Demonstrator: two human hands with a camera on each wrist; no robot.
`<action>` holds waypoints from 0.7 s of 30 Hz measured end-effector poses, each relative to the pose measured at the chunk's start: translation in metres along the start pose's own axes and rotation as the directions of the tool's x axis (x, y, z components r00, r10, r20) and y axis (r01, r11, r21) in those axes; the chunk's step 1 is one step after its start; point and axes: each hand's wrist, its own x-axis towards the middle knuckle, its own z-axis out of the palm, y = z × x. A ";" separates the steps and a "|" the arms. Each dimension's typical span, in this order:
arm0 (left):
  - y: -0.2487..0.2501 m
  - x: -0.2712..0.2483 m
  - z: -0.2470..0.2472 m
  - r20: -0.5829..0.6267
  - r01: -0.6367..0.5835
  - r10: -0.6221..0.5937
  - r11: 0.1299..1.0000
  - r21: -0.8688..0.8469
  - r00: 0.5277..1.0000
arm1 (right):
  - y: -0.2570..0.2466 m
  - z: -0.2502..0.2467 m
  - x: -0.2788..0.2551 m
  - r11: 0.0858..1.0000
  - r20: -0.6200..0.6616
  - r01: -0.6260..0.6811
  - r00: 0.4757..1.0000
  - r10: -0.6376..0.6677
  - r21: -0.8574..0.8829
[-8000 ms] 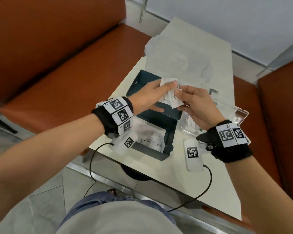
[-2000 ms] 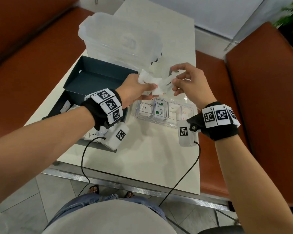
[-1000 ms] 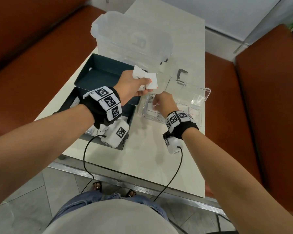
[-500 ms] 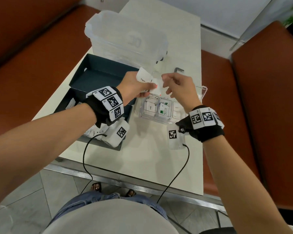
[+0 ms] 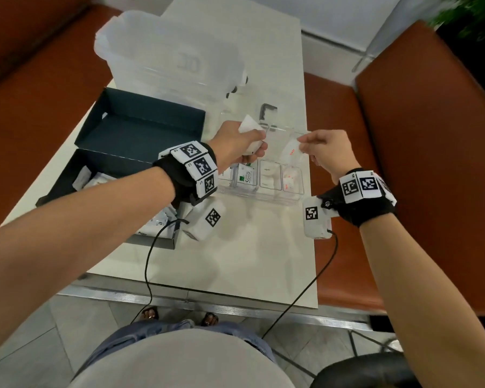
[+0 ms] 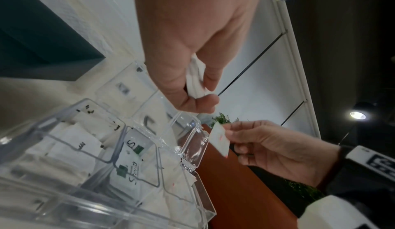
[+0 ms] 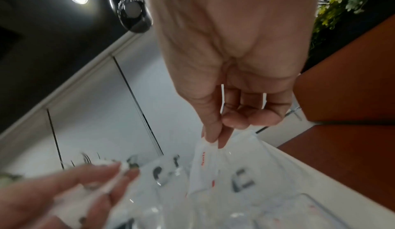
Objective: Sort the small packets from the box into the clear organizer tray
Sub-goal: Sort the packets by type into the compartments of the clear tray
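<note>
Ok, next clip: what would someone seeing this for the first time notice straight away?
Both hands hang over the clear organizer tray on the white table. The right hand pinches a white packet with red print above the tray's right end, and the left hand grips a bunch of white packets. Left of the tray lies the open dark box, with more packets in its near half.

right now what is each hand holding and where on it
Right hand pinches a red-printed packet by its top edge; left hand grips white packets around their lower part.

White packet (image 5: 291, 151), red print; dark teal box (image 5: 140, 127); green-labelled packet (image 5: 246, 175); orange-brown benches (image 5: 420, 152).
</note>
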 end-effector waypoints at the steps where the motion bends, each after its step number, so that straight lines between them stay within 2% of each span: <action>1: 0.000 -0.001 0.001 -0.001 -0.001 0.001 1.000 0.004 1.000 | 0.007 0.000 0.002 0.998 -0.003 -0.003 1.000 0.003 -0.063; 5: -0.001 -0.004 0.003 -0.007 -0.006 0.006 1.000 0.003 1.000 | 0.029 0.007 0.008 0.964 -0.005 -0.026 1.000 0.026 -0.266; 10: -0.001 -0.007 -0.001 -0.021 -0.010 0.010 1.000 -0.002 1.000 | 0.044 0.023 0.010 0.947 -0.104 0.003 0.994 -0.039 -0.320; 21: -0.007 -0.007 -0.011 -0.059 0.010 -0.010 1.000 -0.007 0.998 | 0.053 0.046 0.003 0.895 -0.122 0.021 0.989 -0.083 -0.445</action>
